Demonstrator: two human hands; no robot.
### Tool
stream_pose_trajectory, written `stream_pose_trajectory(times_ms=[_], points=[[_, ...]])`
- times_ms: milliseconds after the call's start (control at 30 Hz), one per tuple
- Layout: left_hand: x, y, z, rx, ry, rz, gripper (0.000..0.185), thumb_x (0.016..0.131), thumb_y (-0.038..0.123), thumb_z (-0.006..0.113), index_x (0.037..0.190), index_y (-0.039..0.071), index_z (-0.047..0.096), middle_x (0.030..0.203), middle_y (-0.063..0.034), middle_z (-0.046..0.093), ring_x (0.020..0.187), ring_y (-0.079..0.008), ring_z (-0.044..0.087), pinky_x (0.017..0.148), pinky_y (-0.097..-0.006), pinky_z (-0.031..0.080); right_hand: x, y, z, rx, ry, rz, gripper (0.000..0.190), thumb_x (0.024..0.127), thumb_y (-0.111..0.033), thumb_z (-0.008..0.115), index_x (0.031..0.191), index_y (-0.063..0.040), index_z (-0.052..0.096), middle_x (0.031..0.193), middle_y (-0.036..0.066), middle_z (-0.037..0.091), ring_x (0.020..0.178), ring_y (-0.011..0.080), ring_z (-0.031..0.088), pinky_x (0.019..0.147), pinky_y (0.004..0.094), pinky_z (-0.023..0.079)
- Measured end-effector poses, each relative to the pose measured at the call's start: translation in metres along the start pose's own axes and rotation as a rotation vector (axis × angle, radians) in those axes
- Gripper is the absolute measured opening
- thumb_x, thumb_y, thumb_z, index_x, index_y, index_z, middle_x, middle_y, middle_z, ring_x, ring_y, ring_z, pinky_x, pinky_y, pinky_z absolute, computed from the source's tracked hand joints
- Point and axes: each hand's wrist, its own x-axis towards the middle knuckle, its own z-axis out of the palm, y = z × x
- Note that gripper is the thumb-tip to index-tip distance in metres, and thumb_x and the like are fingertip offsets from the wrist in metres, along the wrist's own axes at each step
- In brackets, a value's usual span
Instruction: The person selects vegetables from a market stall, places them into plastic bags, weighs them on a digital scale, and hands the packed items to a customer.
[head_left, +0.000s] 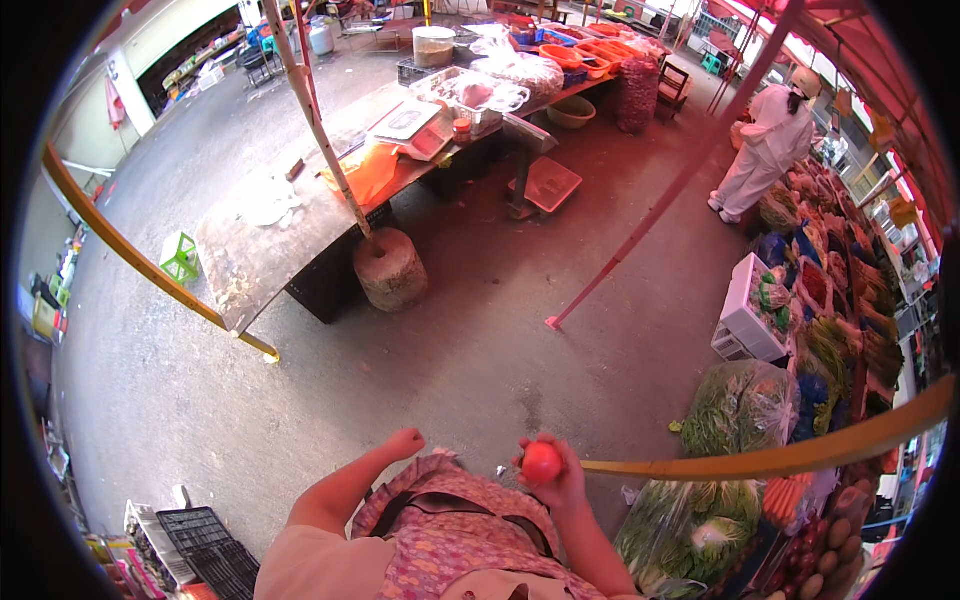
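Note:
In my right hand (551, 476), raised in front of my floral apron (465, 547), sits a round red tomato (541, 463); the fingers curl around it. My left hand (406, 443) hangs low before me, its fingers curled, and no object shows in it. Whether something small is hidden inside that fist cannot be seen. To the right of the hand with the tomato stands a yellow pole (675, 469), and beyond it lie clear plastic bags of leafy greens (739, 409).
A long table (262, 247) with a scale (409, 124) runs ahead on the left, a concrete pole base (390, 270) beside it. A slanting pole (637, 232) meets the floor ahead. Vegetables line the right, where a person in white (769, 142) stands. Black crates (208, 551) lie behind left.

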Motion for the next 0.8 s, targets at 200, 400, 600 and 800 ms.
stream_pose_trajectory(times_ms=[200, 400, 600, 800], points=[[0.155, 0.137, -0.150, -0.362, -0.009, 0.205, 0.033, 0.091, 0.033, 0.065, 0.109, 0.005, 0.070, 0.091, -0.0094, 0.072, 0.081, -0.0171, 0.067, 0.074, -0.0336, 0.054, 0.212, -0.072, 0.067, -0.031, 0.110, 0.030, 0.032, 0.098, -0.039, 0.057, 0.113, -0.012, 0.061, 0.119, 0.013, 0.063, 0.099, 0.0364, 0.063, 0.073, 0.0496, 0.058], [0.324, 0.174, -0.266, -0.418, 0.131, 0.213, 0.033, 0.091, 0.034, 0.063, 0.103, 0.004, 0.071, 0.092, -0.0117, 0.073, 0.086, -0.0237, 0.069, 0.080, -0.0364, 0.053, 0.431, -0.195, 0.117, -0.109, 0.126, 0.068, 0.021, 0.096, -0.029, 0.061, 0.108, -0.012, 0.062, 0.106, 0.010, 0.067, 0.086, 0.0316, 0.067, 0.069, 0.0477, 0.058], [0.421, 0.152, -0.363, -0.584, 0.188, -0.157, 0.030, 0.089, 0.027, 0.064, 0.105, 0.003, 0.070, 0.086, -0.0082, 0.072, 0.080, -0.0171, 0.068, 0.075, -0.0319, 0.054, 0.640, -0.300, 0.214, -0.363, 0.041, 0.121, 0.027, 0.092, -0.026, 0.064, 0.115, -0.011, 0.061, 0.109, 0.011, 0.066, 0.088, 0.0314, 0.067, 0.068, 0.0468, 0.058], [0.539, 0.143, -0.480, -0.773, 0.234, -0.236, 0.023, 0.089, 0.020, 0.063, 0.104, 0.002, 0.067, 0.083, -0.0068, 0.070, 0.075, -0.0120, 0.066, 0.068, -0.0284, 0.054, 0.836, -0.362, 0.300, -0.527, -0.070, 0.164, 0.046, 0.090, -0.019, 0.062, 0.134, -0.010, 0.051, 0.118, 0.014, 0.061, 0.089, 0.0291, 0.067, 0.070, 0.0444, 0.058]])
